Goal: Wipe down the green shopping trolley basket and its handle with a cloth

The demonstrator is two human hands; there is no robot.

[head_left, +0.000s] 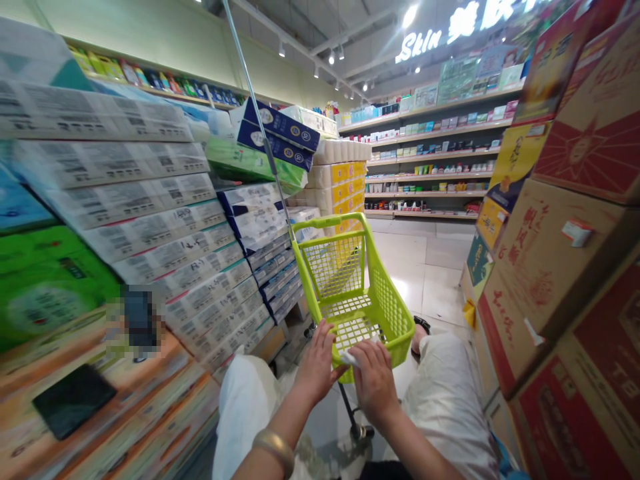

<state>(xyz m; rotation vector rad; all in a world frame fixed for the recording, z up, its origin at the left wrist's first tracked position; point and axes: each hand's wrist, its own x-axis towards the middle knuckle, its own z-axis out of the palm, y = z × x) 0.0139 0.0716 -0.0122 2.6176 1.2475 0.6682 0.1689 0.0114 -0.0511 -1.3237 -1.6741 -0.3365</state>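
Observation:
A lime-green plastic shopping cart basket [385,303] stands in the aisle in front of me, tilted on its wheeled frame. My left hand [316,363] rests on its near rim, fingers spread and flat. My right hand [374,381] presses on the same rim beside it, fingers curled on a small white cloth or tissue [350,358]. A gold bangle [276,448] sits on my left wrist. My knees in pale trousers show either side of the cart.
Stacked tissue packs [165,227] fill the left side, with a dark phone [73,399] lying on orange boxes. Tall cardboard cartons [555,267] wall the right. Product shelves [430,167] run across the far end. A metal pole [257,113] rises from the cart.

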